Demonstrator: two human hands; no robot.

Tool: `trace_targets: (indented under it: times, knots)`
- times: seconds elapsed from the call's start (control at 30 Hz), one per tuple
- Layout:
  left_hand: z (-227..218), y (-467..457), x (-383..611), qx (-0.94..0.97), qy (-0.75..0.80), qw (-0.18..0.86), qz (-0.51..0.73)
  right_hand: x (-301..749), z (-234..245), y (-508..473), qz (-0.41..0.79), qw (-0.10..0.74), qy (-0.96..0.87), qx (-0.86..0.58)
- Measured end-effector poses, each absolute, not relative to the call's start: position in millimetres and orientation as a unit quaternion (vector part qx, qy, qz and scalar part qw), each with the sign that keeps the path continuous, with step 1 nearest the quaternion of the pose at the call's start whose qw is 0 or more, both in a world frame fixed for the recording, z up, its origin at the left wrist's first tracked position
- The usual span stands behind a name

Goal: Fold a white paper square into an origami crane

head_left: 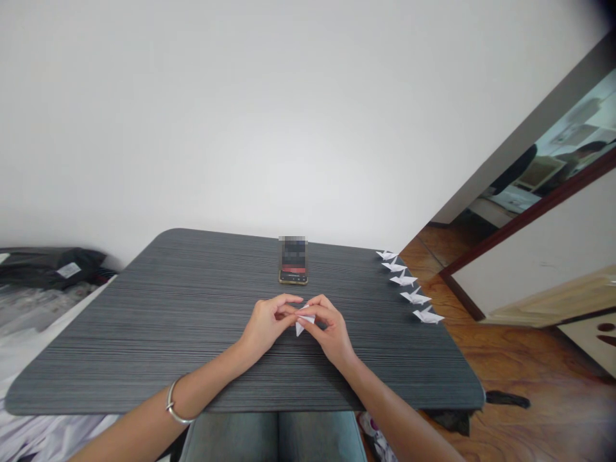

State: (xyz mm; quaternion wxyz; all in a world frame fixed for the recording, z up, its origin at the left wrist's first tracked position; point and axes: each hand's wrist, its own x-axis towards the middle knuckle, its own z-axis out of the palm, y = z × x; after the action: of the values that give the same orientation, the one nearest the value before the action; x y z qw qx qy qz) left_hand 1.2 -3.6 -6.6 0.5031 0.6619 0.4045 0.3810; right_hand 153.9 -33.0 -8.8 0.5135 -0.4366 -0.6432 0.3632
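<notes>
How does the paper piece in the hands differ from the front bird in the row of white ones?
The paper piece is between the left hand and right hand; the front bird rests untouched on the table.
The paper piece is partly hidden, while the front bird's pointed, spread shape shows openly.
Both are white, folded paper.
</notes>
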Motion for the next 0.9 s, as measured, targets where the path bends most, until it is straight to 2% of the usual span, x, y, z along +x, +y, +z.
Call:
trace_targets:
  times: [0.27, 0.63, 0.77, 0.9]
  knots:
    - [-2.5, -5.7, 2.8, 0.686, 0.391, 0.483, 0.378, 154.8, -6.9, -33.3, 0.367, 0.498, -0.641, -0.454]
    - [0.0, -3.7, 4.8, 0.645, 0.384, 0.534, 0.388, 154.6, -8.9, -34.9, 0.384, 0.530, -0.607, -0.451]
    - [2.4, -4.2, 3.7, 0.658, 0.377, 0.520, 0.394, 156.3, -7.5, -34.0, 0.363, 0.541, -0.611, -0.451]
    - [4.2, -3.3, 2.7, 0.657, 0.343, 0.549, 0.386, 159.3, -8.2, -31.6, 0.338, 0.564, -0.604, -0.451]
